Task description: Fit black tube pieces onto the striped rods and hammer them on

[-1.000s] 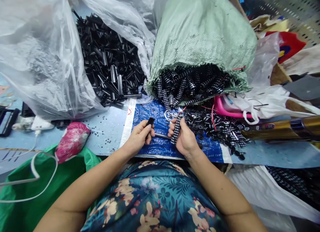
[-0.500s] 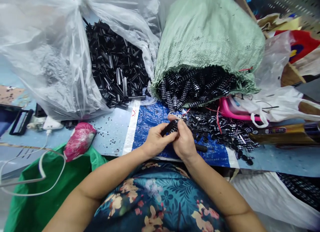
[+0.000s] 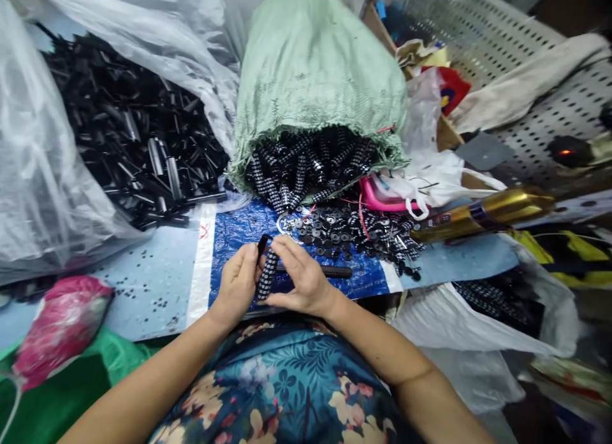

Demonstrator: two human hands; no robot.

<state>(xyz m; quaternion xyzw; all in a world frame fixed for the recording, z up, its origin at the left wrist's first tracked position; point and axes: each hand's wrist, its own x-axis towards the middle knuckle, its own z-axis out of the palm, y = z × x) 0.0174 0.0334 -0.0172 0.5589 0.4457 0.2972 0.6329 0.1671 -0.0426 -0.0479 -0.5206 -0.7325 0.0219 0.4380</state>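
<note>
My left hand (image 3: 238,279) is closed, pinching a small black plastic piece (image 3: 262,244) whose top pokes out above the thumb. Between the thumb and fingers of my right hand (image 3: 303,279) is a black tube with rows of white squares (image 3: 268,275), tilted with its lower end toward me. The two pieces are side by side, close together. A dark rod (image 3: 337,272) lies behind my right hand on a blue plastic sheet (image 3: 366,281). Beyond my hands, a pale green woven sack (image 3: 325,68) opens toward me, full of similar patterned tubes (image 3: 301,170).
A clear plastic bag (image 3: 45,144) of black plastic parts (image 3: 129,125) stands at left. Small black discs (image 3: 318,230) and patterned pieces scatter right of centre, near a pink plastic item (image 3: 377,199) and a gold canister (image 3: 488,214). A pink bundle (image 3: 67,323) sits at lower left.
The view has turned to the right, so the bags appear further left. My hands have moved slightly apart, and the patterned tube now shows between them.
</note>
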